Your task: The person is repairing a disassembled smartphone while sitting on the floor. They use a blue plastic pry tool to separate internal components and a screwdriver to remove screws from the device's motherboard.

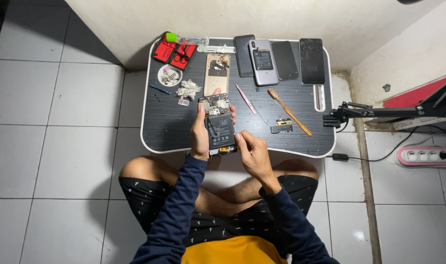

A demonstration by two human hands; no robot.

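A low black table with a white rim fills the upper middle of the frame, set over the crossed legs of a seated person so the work lies close under both hands. At its near edge, centre frame, lies an opened phone with its back off, battery and boards showing; the left hand is wrapped along its left side, thumb and fingers closed on it, seemingly to steady it. The right hand has its fingertips curled at the phone's lower right corner; whether they pinch anything is too small to tell. Along the far edge lie four more phones in a row, and left of them a gold back cover. A wooden tool and pink tweezers lie right of centre, within reach. At upper left, an open red case holds tools, and a small round dish holds loose small parts, likely to stop them scattering.
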